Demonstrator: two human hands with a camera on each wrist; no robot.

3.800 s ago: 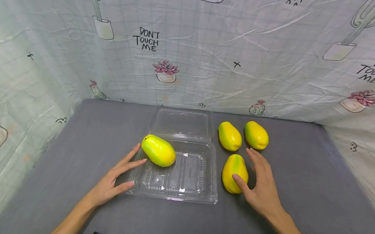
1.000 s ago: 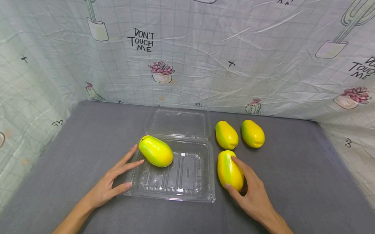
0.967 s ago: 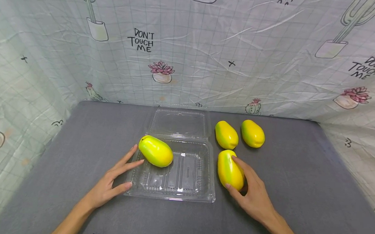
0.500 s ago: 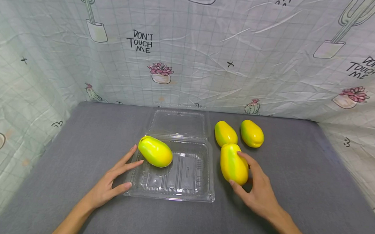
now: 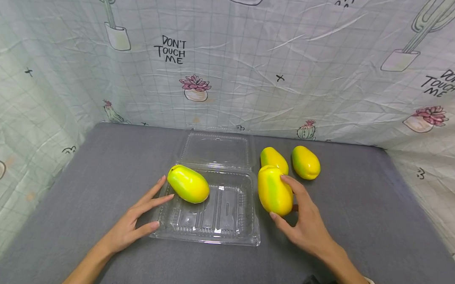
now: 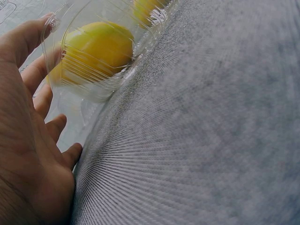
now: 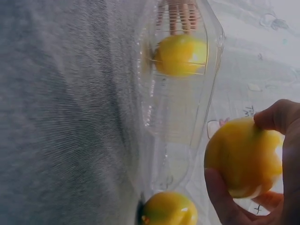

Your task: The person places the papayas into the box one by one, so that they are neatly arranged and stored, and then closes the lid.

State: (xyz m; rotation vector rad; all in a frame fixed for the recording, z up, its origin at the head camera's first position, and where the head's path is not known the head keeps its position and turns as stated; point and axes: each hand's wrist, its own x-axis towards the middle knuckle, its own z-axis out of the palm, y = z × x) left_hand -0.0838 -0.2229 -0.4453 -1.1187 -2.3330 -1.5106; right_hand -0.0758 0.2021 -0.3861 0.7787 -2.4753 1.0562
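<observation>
My right hand [image 5: 309,226] holds a yellow-green papaya [image 5: 275,193] between thumb and fingers, just off the right side of a clear plastic clamshell box [image 5: 223,239]. In the right wrist view the held papaya [image 7: 241,157] is lifted above the table. One papaya [image 5: 189,185] lies tilted in the left part of the box, whose lid [image 5: 217,150] is folded back flat. My left hand [image 5: 132,224] has its fingers spread along the box's left edge. The left wrist view shows the fingertips at the clear wall, close to the papaya [image 6: 98,51] inside.
Two more papayas lie right of the lid: a nearer one [image 5: 273,156], partly hidden by the held papaya, and another [image 5: 306,162] farther right. A grey cloth [image 5: 191,267] covers the table. Patterned curtain [image 5: 230,74] hangs behind and at both sides.
My right hand closed on the papaya beside the box, lifted it off the table and has carried it leftward to the box's right edge. The left hand stays in place.
</observation>
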